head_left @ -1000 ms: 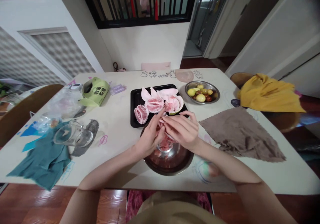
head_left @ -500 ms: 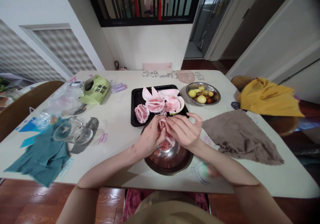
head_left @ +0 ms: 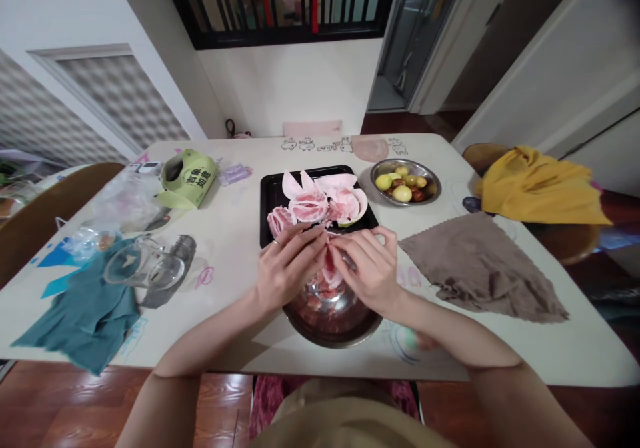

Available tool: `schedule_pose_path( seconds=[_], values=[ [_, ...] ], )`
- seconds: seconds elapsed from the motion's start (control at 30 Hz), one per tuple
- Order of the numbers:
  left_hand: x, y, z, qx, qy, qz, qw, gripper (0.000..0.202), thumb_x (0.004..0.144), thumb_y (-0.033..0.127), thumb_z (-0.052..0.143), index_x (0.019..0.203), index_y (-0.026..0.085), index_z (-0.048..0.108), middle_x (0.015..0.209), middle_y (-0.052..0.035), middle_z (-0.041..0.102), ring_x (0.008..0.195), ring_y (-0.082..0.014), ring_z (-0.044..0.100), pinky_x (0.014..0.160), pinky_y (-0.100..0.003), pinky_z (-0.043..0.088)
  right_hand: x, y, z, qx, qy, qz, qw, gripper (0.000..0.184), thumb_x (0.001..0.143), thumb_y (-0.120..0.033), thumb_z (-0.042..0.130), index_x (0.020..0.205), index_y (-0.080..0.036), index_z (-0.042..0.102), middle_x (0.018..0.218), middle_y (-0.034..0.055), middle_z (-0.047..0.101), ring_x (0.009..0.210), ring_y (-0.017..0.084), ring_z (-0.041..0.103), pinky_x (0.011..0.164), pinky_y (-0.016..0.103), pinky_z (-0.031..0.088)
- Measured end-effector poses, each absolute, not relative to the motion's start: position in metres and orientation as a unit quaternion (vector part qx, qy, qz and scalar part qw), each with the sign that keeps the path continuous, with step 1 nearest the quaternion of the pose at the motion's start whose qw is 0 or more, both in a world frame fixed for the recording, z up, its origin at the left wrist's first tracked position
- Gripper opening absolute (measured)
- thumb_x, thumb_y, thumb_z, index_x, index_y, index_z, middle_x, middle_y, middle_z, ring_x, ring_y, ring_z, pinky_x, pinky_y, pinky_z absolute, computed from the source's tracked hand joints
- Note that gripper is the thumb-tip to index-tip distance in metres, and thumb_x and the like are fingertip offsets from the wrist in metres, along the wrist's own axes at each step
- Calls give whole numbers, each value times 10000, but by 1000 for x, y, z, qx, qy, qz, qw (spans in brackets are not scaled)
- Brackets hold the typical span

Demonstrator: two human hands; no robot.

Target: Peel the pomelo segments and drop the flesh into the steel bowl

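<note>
A cream table [head_left: 235,248] with printed doodles is standing in a white-walled room, below a dark-framed window. Near its front edge, a round stainless-steel bowl [head_left: 330,338] is sitting directly under both hands. The left hand [head_left: 285,271] and the right hand [head_left: 373,271] are together pinching a pink pomelo segment [head_left: 330,268], fingertips closing on it from either side, just above the pulp lying in the bowl. Behind the bowl, a black rectangular tray [head_left: 267,198] is carrying further peeled pomelo sections [head_left: 310,207].

Risk, as judged:
- The flesh is looking wet and fragile. An uneven pull could be tearing it, dropping pieces outside the rim or sending juice toward the brown textured cloth [head_left: 475,268] on the right.
- The bowl is lying close to the table edge. Downward pressure on its rim could be tipping it.
</note>
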State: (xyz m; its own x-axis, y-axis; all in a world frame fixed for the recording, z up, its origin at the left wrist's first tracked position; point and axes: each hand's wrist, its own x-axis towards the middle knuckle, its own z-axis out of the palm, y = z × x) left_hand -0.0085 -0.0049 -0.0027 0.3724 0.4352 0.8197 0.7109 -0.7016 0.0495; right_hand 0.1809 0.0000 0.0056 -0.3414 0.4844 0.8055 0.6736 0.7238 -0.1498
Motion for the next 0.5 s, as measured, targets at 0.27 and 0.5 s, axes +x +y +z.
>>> schedule_pose_path(
  seconds=[0.27, 0.5],
  values=[
    [-16, -7, 1, -833, -298, -388, 257, 386, 913, 115, 691, 1285, 219, 686, 1173, -48, 789, 1147, -274, 732, 836, -352, 638, 181, -4, 6, -359, -830, -136, 405, 85, 993, -150, 568, 947, -166, 637, 843, 8, 746, 766, 149, 620, 869, 357, 378],
    [-19, -5, 0, -850, -273, -414, 177, 465, 936, 117, 673, 1388, 200, 603, 1160, -75, 789, 1153, -236, 739, 892, -317, 646, 182, -5, -1, -321, -833, -191, 407, 93, 976, -142, 583, 950, -161, 670, 812, 11, 736, 770, 140, 632, 867, 349, 408]
  ],
)
